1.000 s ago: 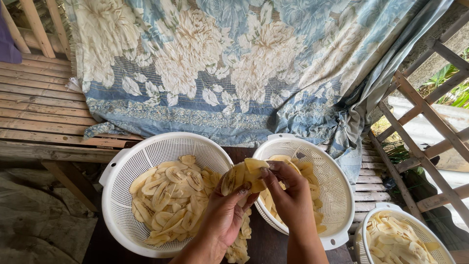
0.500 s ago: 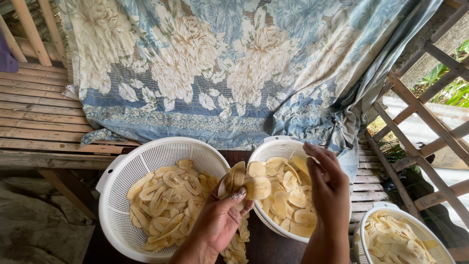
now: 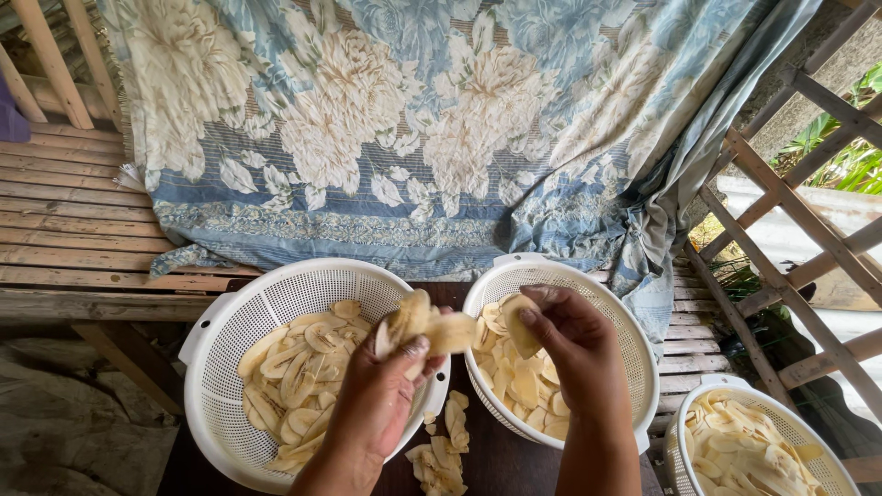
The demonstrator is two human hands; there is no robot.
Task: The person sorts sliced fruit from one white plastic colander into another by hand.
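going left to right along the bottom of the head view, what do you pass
left white basket of banana slices → left hand holding a stack of slices → loose slices on the table → right hand holding one slice over the middle white basket → third white basket at the right corner

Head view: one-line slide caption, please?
Left hand holds banana slices; right hand pinches one slice over a white colander.

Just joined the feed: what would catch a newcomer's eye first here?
The two hands at centre: the left hand holds a stack of pale banana slices, the right hand pinches one slice. Below sit two white perforated baskets of slices, and behind hangs a big blue floral cloth.
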